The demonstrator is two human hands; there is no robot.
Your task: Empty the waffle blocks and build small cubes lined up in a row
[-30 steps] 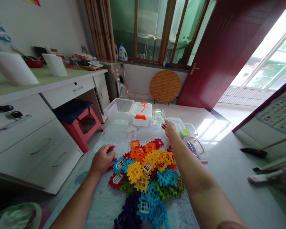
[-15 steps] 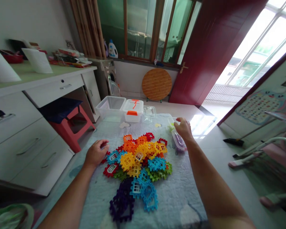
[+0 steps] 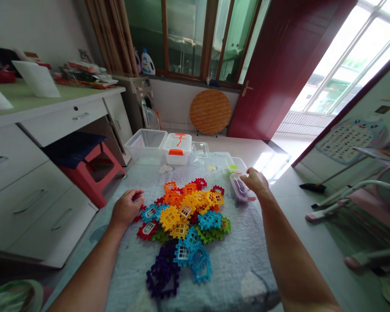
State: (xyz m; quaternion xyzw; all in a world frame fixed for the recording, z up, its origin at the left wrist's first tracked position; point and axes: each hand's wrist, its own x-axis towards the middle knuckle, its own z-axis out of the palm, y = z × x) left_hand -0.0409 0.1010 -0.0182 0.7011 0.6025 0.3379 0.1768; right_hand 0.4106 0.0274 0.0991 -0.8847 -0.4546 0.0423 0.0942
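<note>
A loose pile of toothed plastic building pieces (image 3: 186, 211) in red, orange, yellow, blue, green and dark purple lies on the cloth-covered table (image 3: 243, 251). My left hand (image 3: 127, 207) rests at the pile's left side, fingers loosely bent and nothing in them. On the right stands a small clear plastic container (image 3: 242, 189) with purple contents. My right hand (image 3: 257, 181) has its fingers closed at that container's right rim; the fingertips are partly hidden. Just behind it sits another clear container (image 3: 235, 164) with something light green inside.
At the table's far side stand a large clear bin (image 3: 146, 145), a lidded box with orange clips (image 3: 177, 149) and a shallow clear tray (image 3: 199, 150). A pink stool (image 3: 84, 169) and a white drawer desk (image 3: 29, 190) are left; a pink chair (image 3: 372, 208) is right.
My right hand has come from above the green-content container to the purple-content container's rim. My left hand stays by the pile. The view has shifted slightly.
</note>
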